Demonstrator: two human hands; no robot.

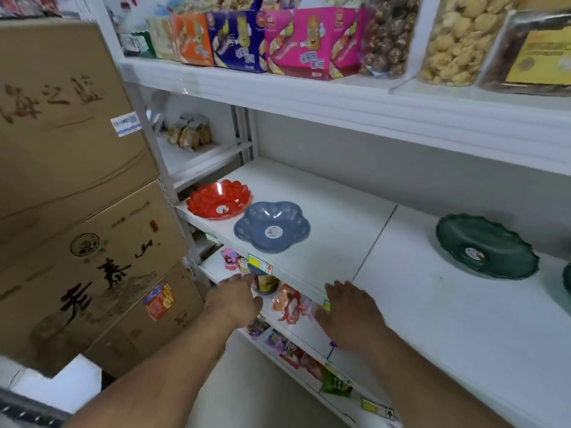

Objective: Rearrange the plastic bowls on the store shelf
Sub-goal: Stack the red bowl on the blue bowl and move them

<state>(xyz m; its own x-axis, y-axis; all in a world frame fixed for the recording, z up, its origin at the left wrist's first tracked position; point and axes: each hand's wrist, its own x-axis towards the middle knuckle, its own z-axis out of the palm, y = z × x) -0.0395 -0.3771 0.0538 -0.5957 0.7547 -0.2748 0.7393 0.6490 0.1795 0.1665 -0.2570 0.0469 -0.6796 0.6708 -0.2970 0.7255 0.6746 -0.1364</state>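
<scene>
A red scalloped plastic bowl (218, 199) sits at the left end of the white middle shelf (401, 288). Just right of it, touching or nearly touching, lies a blue flower-shaped bowl (272, 227). A dark green scalloped bowl (486, 246) rests far to the right, and a sliver of another green bowl (567, 282) shows at the frame's right edge. My left hand (236, 296) hovers below the shelf's front edge, fingers apart and empty. My right hand (350, 310) is stretched flat over the shelf's front edge, holding nothing.
Stacked cardboard boxes (80, 193) stand close on the left. The upper shelf (309, 97) carries snack boxes and jars of biscuits. Lower shelves hold small snack packets (290, 304). A wide bare stretch of shelf lies between the blue and green bowls.
</scene>
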